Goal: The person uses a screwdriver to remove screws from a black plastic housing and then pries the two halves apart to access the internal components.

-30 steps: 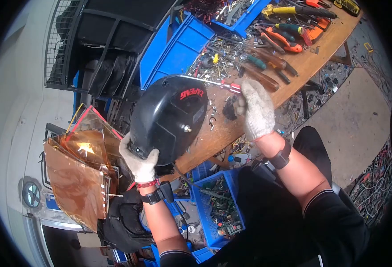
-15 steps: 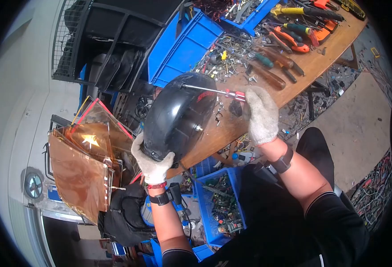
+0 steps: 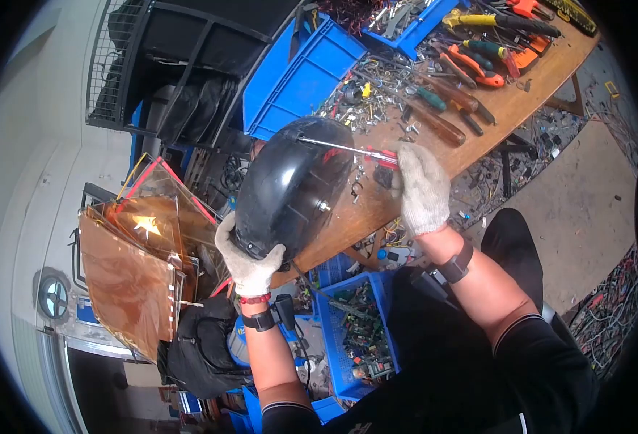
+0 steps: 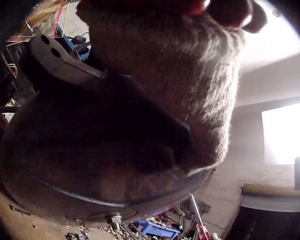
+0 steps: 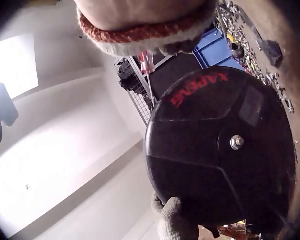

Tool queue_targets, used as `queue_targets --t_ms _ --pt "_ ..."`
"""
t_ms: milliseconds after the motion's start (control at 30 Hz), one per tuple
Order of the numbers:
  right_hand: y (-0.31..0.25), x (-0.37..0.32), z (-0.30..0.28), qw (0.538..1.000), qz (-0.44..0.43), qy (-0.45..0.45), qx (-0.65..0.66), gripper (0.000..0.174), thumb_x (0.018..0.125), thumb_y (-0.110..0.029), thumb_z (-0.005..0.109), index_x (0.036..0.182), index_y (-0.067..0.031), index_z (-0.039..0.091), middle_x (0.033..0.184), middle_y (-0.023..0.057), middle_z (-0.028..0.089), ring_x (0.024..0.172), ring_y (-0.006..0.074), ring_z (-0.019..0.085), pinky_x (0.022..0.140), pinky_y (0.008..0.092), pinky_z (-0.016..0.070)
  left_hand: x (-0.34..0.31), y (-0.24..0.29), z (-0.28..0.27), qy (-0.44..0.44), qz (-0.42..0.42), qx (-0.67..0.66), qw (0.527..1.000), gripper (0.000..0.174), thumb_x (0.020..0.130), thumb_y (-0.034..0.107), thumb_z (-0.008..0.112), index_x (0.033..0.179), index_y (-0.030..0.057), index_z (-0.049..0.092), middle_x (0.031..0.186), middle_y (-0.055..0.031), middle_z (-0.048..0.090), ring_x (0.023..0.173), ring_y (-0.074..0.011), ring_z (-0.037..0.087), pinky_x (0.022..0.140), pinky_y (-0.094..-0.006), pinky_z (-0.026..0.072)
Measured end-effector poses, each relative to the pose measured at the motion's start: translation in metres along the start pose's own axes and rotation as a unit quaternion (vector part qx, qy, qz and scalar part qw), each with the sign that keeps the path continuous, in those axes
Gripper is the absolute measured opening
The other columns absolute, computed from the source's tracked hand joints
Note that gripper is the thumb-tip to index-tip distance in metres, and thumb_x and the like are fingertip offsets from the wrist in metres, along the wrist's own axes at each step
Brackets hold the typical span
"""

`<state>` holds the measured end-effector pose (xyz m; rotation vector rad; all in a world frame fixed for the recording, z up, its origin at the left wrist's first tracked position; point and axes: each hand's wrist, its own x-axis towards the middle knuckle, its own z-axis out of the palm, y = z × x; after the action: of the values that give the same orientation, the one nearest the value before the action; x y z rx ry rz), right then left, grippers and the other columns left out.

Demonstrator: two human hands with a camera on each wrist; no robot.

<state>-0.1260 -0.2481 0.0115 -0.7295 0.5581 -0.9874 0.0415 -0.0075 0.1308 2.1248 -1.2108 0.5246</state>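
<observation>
A rounded black plastic casing (image 3: 275,184) with red lettering and a bolt with a nut (image 3: 324,206) in its side is tilted up over the table. My gloved left hand (image 3: 248,267) grips its lower end, thumb on the near side. In the gloved right hand (image 3: 425,189) is a screwdriver (image 3: 382,155) with a red and clear handle. Its long shank crosses toward the casing's upper rim, the tip right at the edge. In the right wrist view, the lettered face (image 5: 200,92) and the bolt (image 5: 237,142) face the camera. The left wrist view shows the casing's dark underside (image 4: 90,155) beside the glove.
On the wooden table (image 3: 373,210) lie loose screws (image 3: 377,108), pliers (image 3: 471,69) and wooden-handled tools (image 3: 434,123). Blue bins (image 3: 301,76) stand behind. Below, a blue basket (image 3: 351,340) holds circuit boards. A brown translucent sheet (image 3: 127,271) stands at left.
The casing has tilted so its lettered side turns away, and the screwdriver tip has come to its upper rim. Over the last half second both hands have barely moved.
</observation>
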Motion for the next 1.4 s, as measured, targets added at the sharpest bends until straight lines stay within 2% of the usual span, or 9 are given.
queue_targets --t_ms 333,400,533,567,700,800,900,1333,1400 --pt "0.009 0.0 -0.019 0.997 0.025 -0.058 0.055 0.032 0.105 -0.028 0.062 0.123 -0.002 0.068 0.075 -0.0001 0.063 0.059 0.0066 0.055 0.054 0.0233 0.0463 -0.012 0.018 0.008 0.018 -0.003 0.017 1.0 0.097 0.056 0.022 0.089 0.139 0.0022 0.044 0.133 -0.0149 0.053 0.124 -0.0297 0.054 0.111 -0.0435 0.0414" --pt "0.007 -0.007 -0.039 0.98 0.064 -0.188 -0.023 0.033 0.105 -0.026 0.063 0.128 -0.0022 0.067 0.082 0.0012 0.064 0.064 0.0061 0.056 0.057 0.0222 0.047 -0.02 0.025 0.014 0.014 0.059 0.064 0.996 0.093 0.056 0.016 0.086 0.138 0.0038 0.044 0.132 -0.016 0.054 0.122 -0.0307 0.055 0.111 -0.0439 0.0419" --pt "0.029 -0.009 -0.083 0.95 0.076 -0.26 -0.154 0.03 0.098 -0.02 0.066 0.122 -0.0031 0.068 0.091 0.0028 0.063 0.075 0.0108 0.058 0.066 0.0274 0.0491 -0.053 0.033 0.031 0.035 0.21 0.056 0.975 0.086 0.058 0.011 0.093 0.131 0.0068 0.048 0.127 -0.0178 0.06 0.116 -0.0371 0.06 0.101 -0.0495 0.0479" --pt "0.037 -0.005 -0.097 0.919 -0.062 -0.272 -0.278 0.028 0.092 -0.019 0.064 0.115 -0.0029 0.069 0.09 0.0048 0.063 0.08 0.016 0.06 0.073 0.0325 0.0501 -0.065 0.031 0.035 0.044 0.219 0.041 0.974 0.081 0.06 0.021 0.096 0.127 0.0067 0.052 0.125 -0.0171 0.06 0.114 -0.04 0.06 0.099 -0.054 0.0482" --pt "0.08 -0.008 -0.132 0.945 -0.04 -0.255 -0.201 0.025 0.09 -0.017 0.059 0.108 -0.0025 0.069 0.092 0.0074 0.065 0.083 0.0196 0.062 0.077 0.0349 0.0507 -0.099 0.041 0.052 0.009 0.229 0.055 0.972 0.063 0.067 0.039 0.093 0.108 0.0052 0.06 0.121 -0.0161 0.061 0.111 -0.041 0.059 0.099 -0.0576 0.0486" --pt "0.094 -0.013 -0.152 0.947 0.061 -0.243 -0.198 0.025 0.09 -0.01 0.061 0.112 -0.0016 0.069 0.097 0.0049 0.066 0.091 0.0174 0.063 0.081 0.0318 0.0517 -0.116 0.046 0.063 -0.005 0.233 0.094 0.968 0.062 0.05 0.028 0.093 0.1 0.0072 0.063 0.116 -0.0128 0.06 0.109 -0.0374 0.059 0.098 -0.0572 0.05" --pt "0.122 -0.013 -0.165 0.953 0.037 -0.233 -0.189 0.023 0.091 -0.006 0.062 0.113 -0.0015 0.069 0.101 0.0046 0.066 0.094 0.0146 0.063 0.083 0.0294 0.0526 -0.133 0.039 0.07 0.018 0.25 0.092 0.964 0.06 0.045 0.023 0.09 0.096 0.0087 0.063 0.116 -0.0107 0.059 0.111 -0.0352 0.058 0.099 -0.0565 0.0506" --pt "0.12 -0.027 -0.162 0.954 0.121 -0.266 -0.072 0.02 0.094 -0.007 0.065 0.112 -0.0017 0.07 0.103 0.0035 0.066 0.094 0.0157 0.064 0.083 0.0297 0.0526 -0.144 0.029 0.07 0.019 0.238 0.102 0.966 0.06 0.047 0.022 0.091 0.099 0.0117 0.063 0.116 -0.0087 0.059 0.112 -0.0327 0.058 0.102 -0.0552 0.0501" --pt "0.108 -0.027 -0.165 0.931 0.059 -0.29 -0.213 0.022 0.093 -0.009 0.065 0.112 -0.001 0.07 0.1 0.0071 0.067 0.093 0.0179 0.064 0.083 0.0318 0.0518 -0.141 0.027 0.068 0.019 0.236 0.093 0.967 0.06 0.047 0.019 0.091 0.1 0.0108 0.063 0.118 -0.0103 0.059 0.112 -0.0349 0.058 0.102 -0.0574 0.0495"
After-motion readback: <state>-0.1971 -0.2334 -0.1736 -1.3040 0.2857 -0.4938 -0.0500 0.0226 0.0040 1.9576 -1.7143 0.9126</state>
